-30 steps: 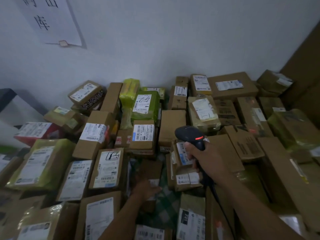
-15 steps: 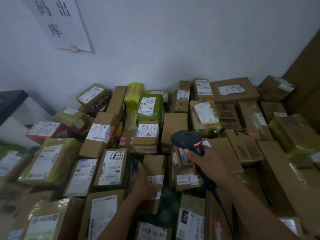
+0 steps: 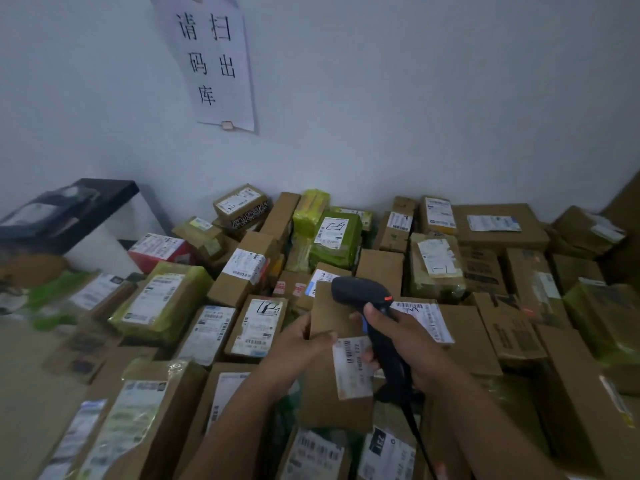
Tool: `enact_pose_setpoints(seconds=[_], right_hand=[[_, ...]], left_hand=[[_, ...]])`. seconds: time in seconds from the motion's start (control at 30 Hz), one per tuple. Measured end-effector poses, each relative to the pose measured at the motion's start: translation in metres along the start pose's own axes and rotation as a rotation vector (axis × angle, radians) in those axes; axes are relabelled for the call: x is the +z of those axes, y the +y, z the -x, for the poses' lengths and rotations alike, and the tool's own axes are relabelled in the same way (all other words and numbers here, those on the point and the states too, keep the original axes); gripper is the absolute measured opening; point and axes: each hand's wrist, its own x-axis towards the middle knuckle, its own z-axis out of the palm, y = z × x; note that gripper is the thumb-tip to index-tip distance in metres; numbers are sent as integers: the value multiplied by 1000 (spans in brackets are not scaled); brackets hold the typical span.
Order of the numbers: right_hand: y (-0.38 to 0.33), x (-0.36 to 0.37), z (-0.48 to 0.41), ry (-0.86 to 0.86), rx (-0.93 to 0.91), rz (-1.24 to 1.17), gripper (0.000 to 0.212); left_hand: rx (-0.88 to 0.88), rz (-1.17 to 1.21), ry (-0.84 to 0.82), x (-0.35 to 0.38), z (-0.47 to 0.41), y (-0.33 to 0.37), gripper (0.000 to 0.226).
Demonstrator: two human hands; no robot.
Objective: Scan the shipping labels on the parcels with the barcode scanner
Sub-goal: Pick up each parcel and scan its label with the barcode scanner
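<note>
The brown parcel (image 3: 329, 315), with its shipping label (image 3: 351, 368) facing up, is sitting near centre over the pile. The left hand (image 3: 296, 346) is holding it, fingers wrapping its left edge. The right hand (image 3: 414, 342) is gripping the barcode scanner (image 3: 356, 293), whose head is hovering over the parcel's far end. Other parcels (image 3: 242, 271) are crowding around, reaching the far wall (image 3: 415, 116).

We see two bare forearms reach in from below and meet mid-frame. Our left hand (image 3: 298, 344) grips the side edge of a parcel (image 3: 327, 311), thumb on its face. Our right hand (image 3: 410, 341) curls round the handle of the scanner (image 3: 356, 292), forefinger seemingly at the trigger.
</note>
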Motion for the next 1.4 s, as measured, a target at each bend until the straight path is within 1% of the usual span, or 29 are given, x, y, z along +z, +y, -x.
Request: enact_pose_setpoints(seconds=[0.07,0.17,0.2,0.27,0.33,0.37,0.43,0.5,0.6,0.7,0.8,0.9,0.97,1.1,1.4], right_hand=[[0,1,4,5,-48,-16,67],[-2,2,8,75,-148,-123,67],[-3,3,8,129,-183,-155,66],[-5,3,9,234,-224,-222,53],[-9,2,11,280,-237,-244,49],[-10,2,12,282,-237,-219,52],[-11,1,16,276,-215,-87,55],[-11,-2,19,245,-196,72,47],[-11,-8,26,174,-206,289,44],[-9,-12,35,127,-207,496,35],[-8,-13,42,104,-183,590,34],[-9,-11,48,66,-172,681,40],[-9,-10,52,44,-159,691,43],[-8,-10,57,31,-137,717,38],[-11,-7,57,40,-107,749,38]], left_hand=[[24,-28,10,-2,6,7,21],[15,-46,25,-13,13,10,31],[1,-11,13,-17,14,9,36],[-20,85,-2,-24,17,3,48],[-18,230,46,-24,19,-2,57],[-13,317,94,-23,19,-4,57],[1,454,212,-22,19,-6,50],[35,504,346,-25,18,-8,39],[128,410,514,-36,18,-9,31],[242,300,602,-48,21,-10,29],[267,223,675,-55,23,-13,24],[269,234,695,-58,23,-17,21],[258,238,698,-58,22,-20,21],[240,230,692,-57,20,-25,26],[203,220,669,-56,17,-28,25]])
